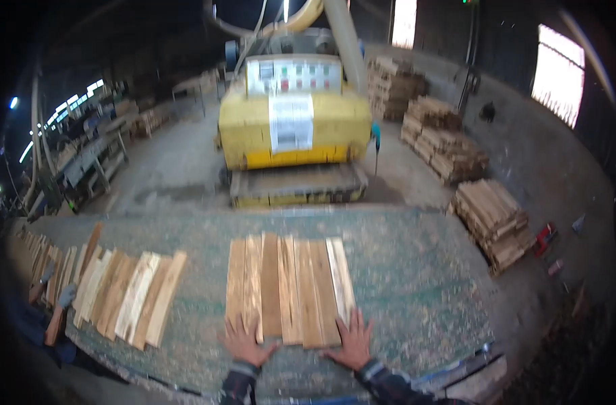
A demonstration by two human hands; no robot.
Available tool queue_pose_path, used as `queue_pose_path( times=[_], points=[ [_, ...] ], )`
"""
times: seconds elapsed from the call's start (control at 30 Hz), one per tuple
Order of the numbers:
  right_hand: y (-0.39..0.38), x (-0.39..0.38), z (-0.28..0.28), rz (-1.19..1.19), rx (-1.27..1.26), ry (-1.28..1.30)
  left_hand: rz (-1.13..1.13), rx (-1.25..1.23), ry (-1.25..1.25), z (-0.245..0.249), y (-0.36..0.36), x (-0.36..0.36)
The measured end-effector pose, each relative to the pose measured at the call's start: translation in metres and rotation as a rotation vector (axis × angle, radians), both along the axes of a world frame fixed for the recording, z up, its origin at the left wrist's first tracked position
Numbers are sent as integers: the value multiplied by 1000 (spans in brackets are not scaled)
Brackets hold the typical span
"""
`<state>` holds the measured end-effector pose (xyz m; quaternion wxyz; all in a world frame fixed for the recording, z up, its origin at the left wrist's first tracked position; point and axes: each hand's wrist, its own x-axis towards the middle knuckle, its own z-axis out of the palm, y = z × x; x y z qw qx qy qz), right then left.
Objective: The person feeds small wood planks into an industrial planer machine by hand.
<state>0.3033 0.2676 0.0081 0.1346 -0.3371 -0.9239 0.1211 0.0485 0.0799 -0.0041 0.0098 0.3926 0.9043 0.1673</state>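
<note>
Several wooden slats [289, 287] lie side by side in a row on the worn green table [416, 270], their long sides close together. My left hand [246, 341] is spread with its fingertips at the near end of the leftmost slats. On the other side, my right hand [352, 341] has its fingers apart at the near end of the pale rightmost slat [339, 273]. Neither hand is wrapped round anything. The slats' near ends are uneven, with some reaching closer to me than others.
Another row of slats [129, 297] lies on the table's left, where a co-worker's gloved hand [67, 295] reaches in. A yellow machine [294, 128] with a control panel [294, 75] stands beyond the table. Stacks of wood [493, 219] line the floor at right.
</note>
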Motion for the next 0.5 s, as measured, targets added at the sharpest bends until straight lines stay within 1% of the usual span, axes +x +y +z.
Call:
queue_pose_path(
  times=[0.03, 0.1, 0.2, 0.3, 0.4, 0.5],
  points=[
    [7, -5, 1, 46, 6, -21, -11, -30, -19, 6, 2, -6],
    [13, -16, 7, 106, -60, -49, -81, -95, -51, 15, 5, -12],
    [12, -23, 1, 146, -89, -72, -156, -230, -20, 11, 0, -11],
    [19, -28, 5, 150, -96, -75, -167, -210, 37, 16, 11, -2],
    [22, -29, -6, 145, -47, -65, -99, -197, 97, 3, 23, 5],
    [24, -31, -5, 142, -42, -25, -109, -124, 228, -9, 24, 5]
  ],
)
